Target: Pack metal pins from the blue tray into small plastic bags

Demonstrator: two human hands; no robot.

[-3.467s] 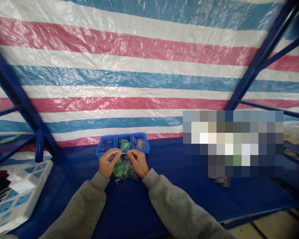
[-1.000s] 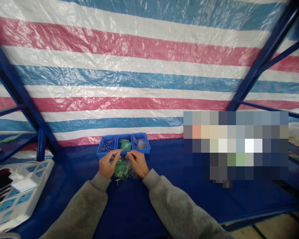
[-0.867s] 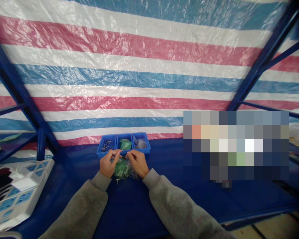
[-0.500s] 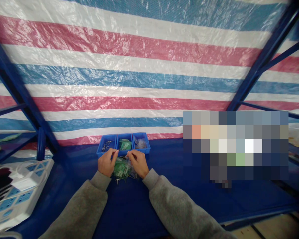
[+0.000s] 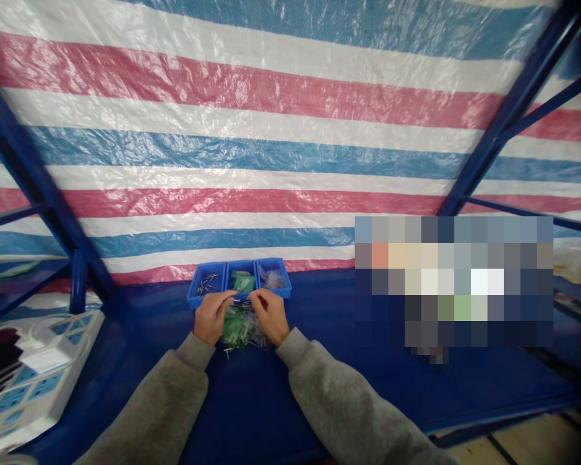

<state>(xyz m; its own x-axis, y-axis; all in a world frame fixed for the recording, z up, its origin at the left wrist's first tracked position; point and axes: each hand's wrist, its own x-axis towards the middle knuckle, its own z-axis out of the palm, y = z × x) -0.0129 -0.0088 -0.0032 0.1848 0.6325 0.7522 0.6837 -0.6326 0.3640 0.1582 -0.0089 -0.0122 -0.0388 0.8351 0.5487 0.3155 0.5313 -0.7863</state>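
Note:
My left hand [image 5: 212, 318] and my right hand [image 5: 271, 315] face each other just in front of three joined blue bins. Thumb and fingers of each are pinched together; whatever sits between the fingertips is too small to name. Below and between them lies a mixed pile [image 5: 239, 328] of green pieces, clear plastic pieces and thin metal pins. Metal pins [image 5: 206, 284] lie in the left bin [image 5: 192, 296]. Green pieces [image 5: 243, 281] fill part of the middle bin [image 5: 230, 266], and clear plastic pieces [image 5: 273, 279] are in the right bin [image 5: 286, 284].
A white power strip [image 5: 53, 400] with plugs and cables stands at the left on the blue table [image 5: 261, 413]. Blue metal posts [image 5: 80, 278] rise at both sides before a striped plastic sheet [image 5: 271, 155]. A pixelated patch hides the area at the right.
My left fingers drew back slightly from the right ones half a second ago and have since come forward again. My right hand has shifted very little. Bins and pile look the same.

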